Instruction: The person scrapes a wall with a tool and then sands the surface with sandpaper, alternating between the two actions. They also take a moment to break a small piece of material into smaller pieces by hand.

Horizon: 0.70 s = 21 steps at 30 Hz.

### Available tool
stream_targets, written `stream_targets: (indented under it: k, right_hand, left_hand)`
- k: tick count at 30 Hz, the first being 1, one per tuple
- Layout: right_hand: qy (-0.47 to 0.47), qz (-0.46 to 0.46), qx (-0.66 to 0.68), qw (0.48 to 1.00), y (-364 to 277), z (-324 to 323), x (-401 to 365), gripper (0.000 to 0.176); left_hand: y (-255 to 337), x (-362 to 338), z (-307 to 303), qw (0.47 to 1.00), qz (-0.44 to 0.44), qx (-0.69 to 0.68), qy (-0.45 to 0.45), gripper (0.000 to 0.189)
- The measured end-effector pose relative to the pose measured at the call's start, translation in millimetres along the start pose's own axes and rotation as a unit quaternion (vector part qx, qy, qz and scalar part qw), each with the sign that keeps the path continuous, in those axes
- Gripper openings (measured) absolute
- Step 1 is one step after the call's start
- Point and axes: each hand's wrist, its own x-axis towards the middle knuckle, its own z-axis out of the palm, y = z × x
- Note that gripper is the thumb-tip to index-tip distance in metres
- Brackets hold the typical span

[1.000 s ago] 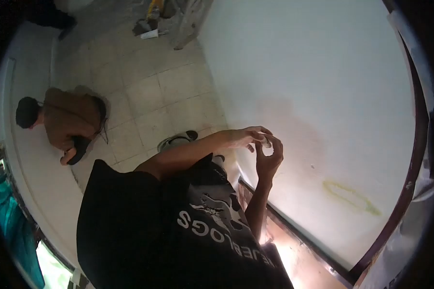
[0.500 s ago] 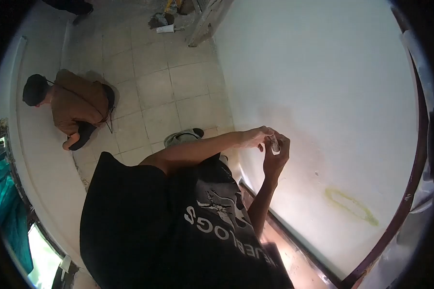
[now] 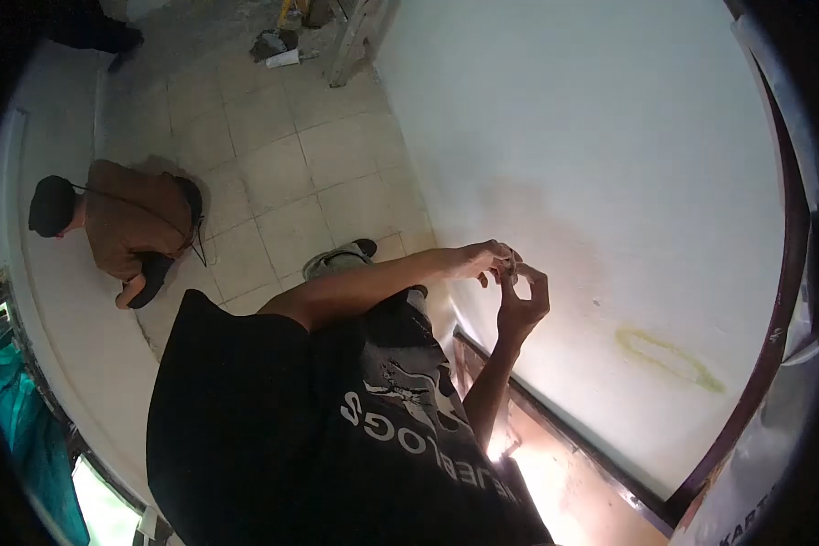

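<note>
My left hand [image 3: 476, 260] reaches in from the left, its fingers bent and closed around the spot where both hands meet. My right hand [image 3: 522, 309] comes up from below, with thumb and forefinger pinched at that same spot and a gap showing between them. A small greyish thing [image 3: 510, 267] appears between the fingertips, too small and covered to name. Just behind the hands rises a white wall [image 3: 646, 182], and the hands look apart from it.
Along the wall's foot runs a dark-framed opening [image 3: 564, 428] with bright light. A person in a brown shirt [image 3: 136, 218] crouches by the left wall. On the tiled floor [image 3: 282, 173], a white roller [image 3: 283, 59] lies near a wooden post [image 3: 348, 50]. A yellow-green oval mark [image 3: 669, 359] is on the wall.
The right fingers have drawn in to a tighter pinch with the left fingertips. A pale piece seen between the fingers before is now mostly hidden. The view has shifted slightly.
</note>
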Motion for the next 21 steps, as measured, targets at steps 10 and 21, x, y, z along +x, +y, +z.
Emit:
stream_targets:
  k: [10, 21]
  right_hand:
    - [-0.042, 0.018, -0.001, 0.999, -1.4, -0.6, -4.0, 0.015]
    - [-0.026, -0.107, -0.03, 0.993, -5.7, 9.0, 4.4, 0.015]
  left_hand:
    - [-2.0, -6.5, -9.2, 0.999, -0.004, -0.036, -0.027, 0.076]
    - [-5.1, -9.2, -15.4, 0.995, 0.079, -0.057, 0.011, 0.069]
